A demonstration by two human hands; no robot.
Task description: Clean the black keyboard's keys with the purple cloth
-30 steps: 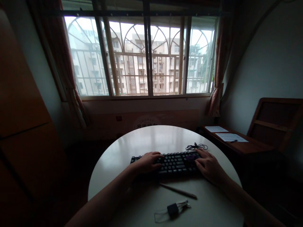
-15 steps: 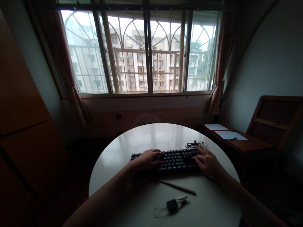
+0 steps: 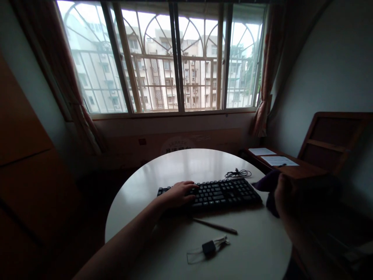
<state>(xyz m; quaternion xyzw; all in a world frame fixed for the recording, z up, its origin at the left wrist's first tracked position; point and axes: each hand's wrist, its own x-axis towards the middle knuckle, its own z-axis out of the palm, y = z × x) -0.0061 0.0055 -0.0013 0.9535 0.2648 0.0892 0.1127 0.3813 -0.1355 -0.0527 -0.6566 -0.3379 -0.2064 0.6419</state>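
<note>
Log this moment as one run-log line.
left hand: resting on keyboard | right hand: holding purple cloth beside keyboard | pencil: on table

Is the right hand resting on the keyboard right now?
No, the right hand is lifted off to the right of the keyboard, gripping a dark purple cloth; only the left hand rests on the keys.

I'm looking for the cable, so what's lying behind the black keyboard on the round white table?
Behind the black keyboard a loose coil of thin black cable lies on the round white table. The left hand covers some keys.
</note>
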